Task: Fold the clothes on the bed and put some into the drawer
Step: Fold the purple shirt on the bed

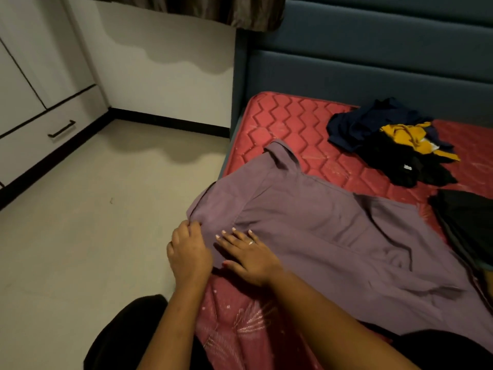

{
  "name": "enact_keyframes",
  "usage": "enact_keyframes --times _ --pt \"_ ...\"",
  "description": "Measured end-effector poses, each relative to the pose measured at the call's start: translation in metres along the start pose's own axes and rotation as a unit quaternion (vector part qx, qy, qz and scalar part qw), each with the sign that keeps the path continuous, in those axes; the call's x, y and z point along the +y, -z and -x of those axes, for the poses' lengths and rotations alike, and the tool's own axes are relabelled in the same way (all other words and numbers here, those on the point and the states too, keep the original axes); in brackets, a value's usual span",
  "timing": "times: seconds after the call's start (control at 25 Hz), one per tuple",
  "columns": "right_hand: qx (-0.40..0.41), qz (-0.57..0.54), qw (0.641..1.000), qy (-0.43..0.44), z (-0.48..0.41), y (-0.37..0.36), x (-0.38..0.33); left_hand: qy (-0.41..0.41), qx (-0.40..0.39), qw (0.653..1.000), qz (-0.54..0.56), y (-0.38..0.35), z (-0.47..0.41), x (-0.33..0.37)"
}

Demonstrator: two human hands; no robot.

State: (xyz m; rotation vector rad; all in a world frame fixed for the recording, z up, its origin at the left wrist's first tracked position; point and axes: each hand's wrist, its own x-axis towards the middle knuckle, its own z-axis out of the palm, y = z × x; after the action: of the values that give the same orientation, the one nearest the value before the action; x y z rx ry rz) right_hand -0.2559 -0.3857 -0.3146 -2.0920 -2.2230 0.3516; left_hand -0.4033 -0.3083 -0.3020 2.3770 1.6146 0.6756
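Shirt [320, 231]: purple, spread across the near left corner of the bed [293, 129]. The collar end points toward the headboard [373, 62] and the body runs off to your right. One side of it reaches the bed's left edge and hangs a little over it.

Left hand [188, 249]: at that left edge, over the gap between bed and floor [106, 209]. Your fingers are curled in and pinch a fold of the shirt's edge.

Right hand [248, 252]: just beside the left one, palm down on the shirt. The fingers are straight and spread, pressing the cloth flat and gripping nothing. There is a ring [250, 243] on one finger. Both your forearms come in from the bottom of the view, the right one crossing the lower part of the shirt.

Pile [386, 140]: unfolded clothes in navy, yellow and black, bunched together further up the bed near the headboard. It lies well apart from the shirt, with bare red quilted mattress between them.

Dark garment [466, 217]: lies at the right border of the view, close to the shirt's far side. It is cut off by the frame, so you cannot tell what it is.

Drawer [40, 140]: white front with a black bar handle [62, 128], low in the cabinet on the far left. It is pushed in flush, across the floor from the bed.
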Motion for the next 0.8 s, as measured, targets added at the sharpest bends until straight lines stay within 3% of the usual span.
enact_keyframes --times 0.04,0.12,0.28,0.4,0.52,0.6,0.68,0.8 --pt "0.004 0.021 1.000 -0.012 0.012 0.004 0.018 -0.058 0.003 0.998 -0.006 -0.009 0.006 0.012" --pt "-0.013 0.057 0.996 -0.060 0.049 0.010 0.064 -0.141 -0.073 0.987 -0.011 -0.023 0.019 0.045" --pt "-0.045 0.044 0.961 -0.270 0.141 0.019 0.155 -0.220 -0.260 0.938 -0.068 -0.049 0.036 0.115" --pt "-0.051 -0.013 0.904 -0.425 0.193 0.029 0.216 -0.266 -0.297 0.910 -0.110 -0.067 0.034 0.159" --pt "0.025 -0.060 0.836 -0.544 0.228 0.029 0.269 -0.283 -0.343 0.888 -0.118 -0.088 0.030 0.192" --pt "0.115 -0.092 0.786 -0.600 0.236 0.029 0.299 -0.291 -0.368 0.876 -0.111 -0.106 0.025 0.216" --pt "0.153 -0.127 0.738 -0.645 0.231 0.031 0.327 -0.285 -0.392 0.868 -0.105 -0.126 0.018 0.241" --pt "0.185 -0.158 0.704 -0.667 0.211 0.041 0.367 -0.277 -0.400 0.865 -0.125 -0.161 0.000 0.285"
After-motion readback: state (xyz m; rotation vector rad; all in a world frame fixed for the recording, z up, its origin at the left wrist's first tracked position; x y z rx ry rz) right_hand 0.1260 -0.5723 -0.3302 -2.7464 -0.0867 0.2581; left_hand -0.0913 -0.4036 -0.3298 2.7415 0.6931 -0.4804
